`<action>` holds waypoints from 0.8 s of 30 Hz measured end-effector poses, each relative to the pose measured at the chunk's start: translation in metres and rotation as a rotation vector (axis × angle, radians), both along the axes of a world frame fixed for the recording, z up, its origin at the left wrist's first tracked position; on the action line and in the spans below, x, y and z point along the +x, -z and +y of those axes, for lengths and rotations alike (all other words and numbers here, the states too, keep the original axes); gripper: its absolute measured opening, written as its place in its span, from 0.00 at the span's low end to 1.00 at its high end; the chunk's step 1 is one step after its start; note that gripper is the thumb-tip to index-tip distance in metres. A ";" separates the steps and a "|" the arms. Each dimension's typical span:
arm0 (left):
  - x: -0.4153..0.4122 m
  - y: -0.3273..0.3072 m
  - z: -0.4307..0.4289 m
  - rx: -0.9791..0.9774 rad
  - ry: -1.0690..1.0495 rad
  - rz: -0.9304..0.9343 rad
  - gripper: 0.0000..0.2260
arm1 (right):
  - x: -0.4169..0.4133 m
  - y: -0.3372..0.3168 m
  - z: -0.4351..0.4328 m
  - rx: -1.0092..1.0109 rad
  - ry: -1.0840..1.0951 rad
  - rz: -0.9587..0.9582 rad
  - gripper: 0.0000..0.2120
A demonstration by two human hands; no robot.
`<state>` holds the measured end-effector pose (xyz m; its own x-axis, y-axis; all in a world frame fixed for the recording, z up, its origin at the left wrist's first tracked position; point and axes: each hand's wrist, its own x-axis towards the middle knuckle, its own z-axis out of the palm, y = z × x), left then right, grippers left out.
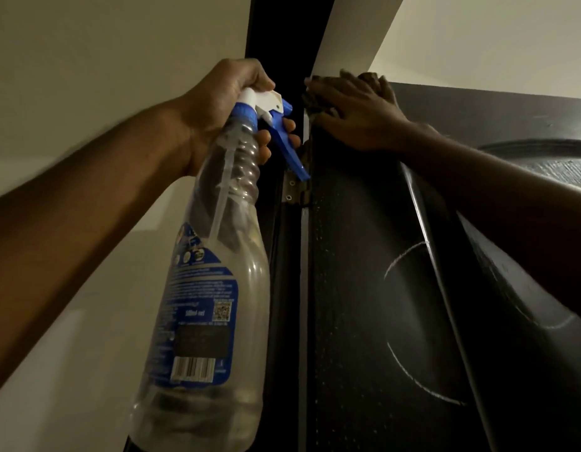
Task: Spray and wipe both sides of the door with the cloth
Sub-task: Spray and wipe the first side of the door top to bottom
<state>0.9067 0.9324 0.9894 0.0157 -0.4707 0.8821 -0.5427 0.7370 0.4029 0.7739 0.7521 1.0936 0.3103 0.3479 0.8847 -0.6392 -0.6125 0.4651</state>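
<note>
The room is dim, with a weak yellowish light. On the left a plain cream wall (87,44) rises, and it looks brighter lower down. A dark door frame (282,24) stands beside it, with a metal hinge (294,190) on it. To the right, a pale ceiling (494,37) slopes away above.

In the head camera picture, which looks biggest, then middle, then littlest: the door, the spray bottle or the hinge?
Largest to smallest:
door
spray bottle, which nearness to the camera enlarges
hinge

left grip (224,102) raised, curled, right grip (357,115) raised, flat
</note>
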 end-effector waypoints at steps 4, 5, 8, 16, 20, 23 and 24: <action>0.003 0.000 -0.001 0.032 -0.013 0.022 0.16 | -0.022 0.011 -0.014 -0.094 -0.008 0.125 0.33; 0.003 0.000 -0.001 0.037 -0.021 0.026 0.16 | -0.028 0.000 -0.018 -0.072 0.001 0.071 0.34; 0.001 0.001 -0.002 0.013 -0.056 0.029 0.17 | -0.038 -0.042 -0.023 0.108 -0.010 -0.195 0.35; 0.000 0.005 0.003 0.003 -0.047 0.049 0.16 | 0.005 -0.012 0.002 -0.108 -0.107 0.061 0.32; -0.002 0.008 0.004 0.010 -0.068 0.039 0.17 | -0.023 -0.024 -0.017 -0.075 -0.071 0.050 0.33; -0.006 0.008 0.003 0.014 -0.098 0.033 0.18 | -0.035 -0.055 -0.022 0.156 -0.081 -0.218 0.32; -0.007 0.008 0.004 0.013 -0.099 0.035 0.18 | -0.032 -0.060 -0.020 0.204 -0.076 -0.277 0.30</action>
